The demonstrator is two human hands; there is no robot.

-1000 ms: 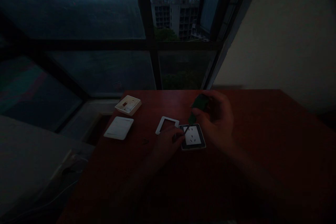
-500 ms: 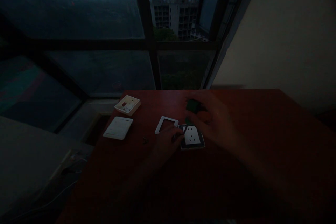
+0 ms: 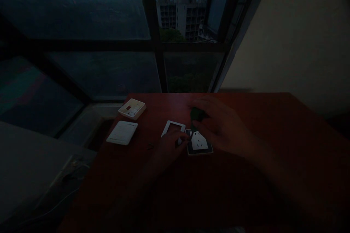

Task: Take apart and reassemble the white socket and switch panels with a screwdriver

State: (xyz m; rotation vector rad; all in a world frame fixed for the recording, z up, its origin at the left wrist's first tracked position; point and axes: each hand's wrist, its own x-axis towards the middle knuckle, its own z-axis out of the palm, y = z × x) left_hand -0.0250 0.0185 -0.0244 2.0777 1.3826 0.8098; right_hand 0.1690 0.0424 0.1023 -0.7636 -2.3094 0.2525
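Observation:
A wall socket (image 3: pixel 199 141) with a white face and dark surround lies on the table. My right hand (image 3: pixel 222 125) is closed around the green handle of a screwdriver (image 3: pixel 197 114), whose shaft points down at the socket's left side. Beside that edge my left hand (image 3: pixel 174 145) has its fingertips pinched together close to the screwdriver's tip; what they hold, if anything, is too dark to make out. Partly behind my left hand lies a white rectangular frame (image 3: pixel 176 123). A few small screws (image 3: pixel 150 146) rest left of my left hand.
On the left of the reddish table (image 3: pixel 262 127) stand an open cream back box (image 3: pixel 133 109) and a flat white plate (image 3: pixel 122 133). A window (image 3: pixel 104 69) borders the table's back and left; a plain wall (image 3: pixel 298 36) rises at the right.
My right hand has turned and shifted slightly left with the screwdriver, so its orange part is now hidden. My left fingertips have moved a little toward the socket's upper left.

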